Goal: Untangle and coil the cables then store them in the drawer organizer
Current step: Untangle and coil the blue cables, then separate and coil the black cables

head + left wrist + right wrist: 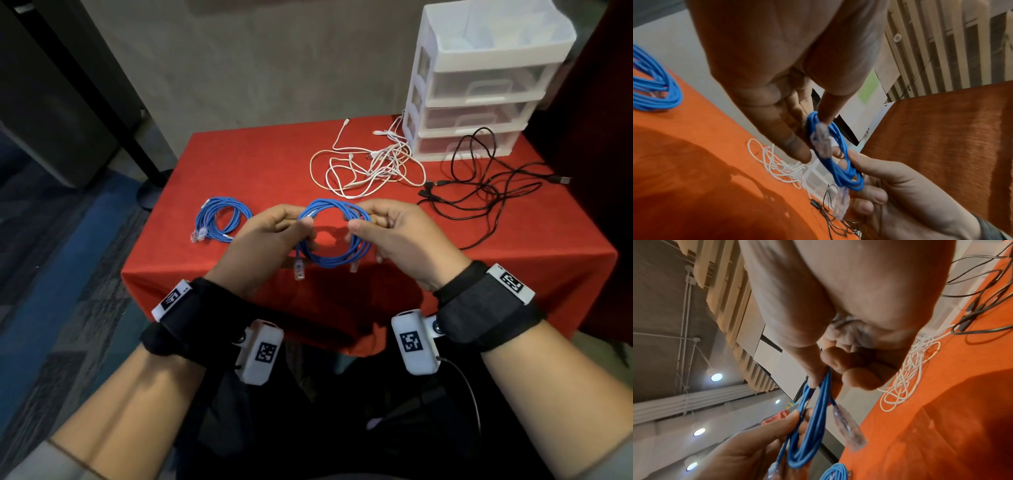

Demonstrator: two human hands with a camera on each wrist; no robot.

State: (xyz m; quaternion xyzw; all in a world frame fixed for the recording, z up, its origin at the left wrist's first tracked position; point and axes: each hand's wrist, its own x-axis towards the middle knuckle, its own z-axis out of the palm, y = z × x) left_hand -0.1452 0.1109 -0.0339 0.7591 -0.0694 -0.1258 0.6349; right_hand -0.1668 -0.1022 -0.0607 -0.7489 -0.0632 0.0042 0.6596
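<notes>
A round coil of blue network cable with clear plastic plugs (334,236) is held above the near edge of the red-cloth-covered tabletop (260,164). The left hand (270,236) is closed on the coil's left side, thumb and fingers pinching the bundled turns; the right hand (394,233) is closed on the right side in a like grip. Both plugs hang free below the coil, one (299,270) near the left hand, and no tie or wrap is seen around the turns. A second coiled blue network cable (221,219) lies on the cloth to the left, apart from the hands. A tangle of thin white cables (370,168) and a loose sprawl of black cables (486,185) lie further back, not yet coiled; the black strands run against the base of the white plastic drawer organizer with clear drawers (479,92), whose drawers appear shut. The coiling of this cable is judged nearly complete. The risk noted is spring-back: with the turns unsecured, easing either grip would likely let the loops fan open, and the dangling plugs could catch on the cloth edge or the other cables during transfer. One hand must also be freed to open a drawer.
</notes>
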